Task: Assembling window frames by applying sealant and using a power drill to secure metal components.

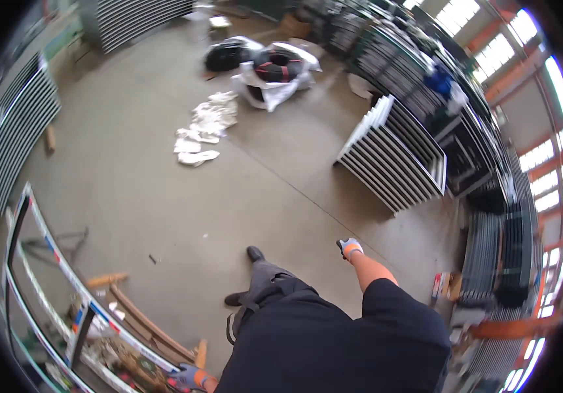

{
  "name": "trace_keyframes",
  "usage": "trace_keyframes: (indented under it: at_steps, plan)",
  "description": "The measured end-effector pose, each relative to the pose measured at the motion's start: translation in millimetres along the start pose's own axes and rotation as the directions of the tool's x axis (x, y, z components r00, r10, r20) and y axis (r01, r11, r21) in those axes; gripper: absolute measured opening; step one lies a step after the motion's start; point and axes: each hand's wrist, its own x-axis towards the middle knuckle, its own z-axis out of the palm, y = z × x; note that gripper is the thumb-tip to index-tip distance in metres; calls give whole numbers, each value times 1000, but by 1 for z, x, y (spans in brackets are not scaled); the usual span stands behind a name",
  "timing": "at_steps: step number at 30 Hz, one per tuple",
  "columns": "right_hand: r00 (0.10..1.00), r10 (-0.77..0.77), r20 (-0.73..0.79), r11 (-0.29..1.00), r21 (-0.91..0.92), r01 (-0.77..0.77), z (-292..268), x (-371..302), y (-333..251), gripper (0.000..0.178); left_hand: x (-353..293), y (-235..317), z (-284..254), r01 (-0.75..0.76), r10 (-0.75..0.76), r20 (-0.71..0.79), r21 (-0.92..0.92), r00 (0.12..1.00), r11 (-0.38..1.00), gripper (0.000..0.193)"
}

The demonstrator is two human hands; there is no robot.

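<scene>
Black shirt (334, 347), long frame (103, 316) slanting up-left

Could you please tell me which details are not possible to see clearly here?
All in the head view:
- Left hand: blurred, low in the picture; its exact grip on the metal frame is unclear.
- Metal frame: its nearest part is cut off by the lower edge.
- Right hand: too small to tell whether it holds anything.
- White sack: blur obscures what its dark contents are.
</scene>
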Motion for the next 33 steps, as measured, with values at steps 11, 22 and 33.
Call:
trace_keyframes:
  at_steps: [11,22,33]
  plan:
    - [879,224,420,895,269,-356,-18,58,244,42,-62,217,19,-227,402,377,-429,834,874,37]
    - [959,121,257,505,815,-283,-99,328,221,36,-257,633,-97,-151,812,404,-851,422,502,20]
    - [893,272,359,277,859,-430,-219,525,249,23,-419,989,-223,-696,846,526,-575,88,430,38]
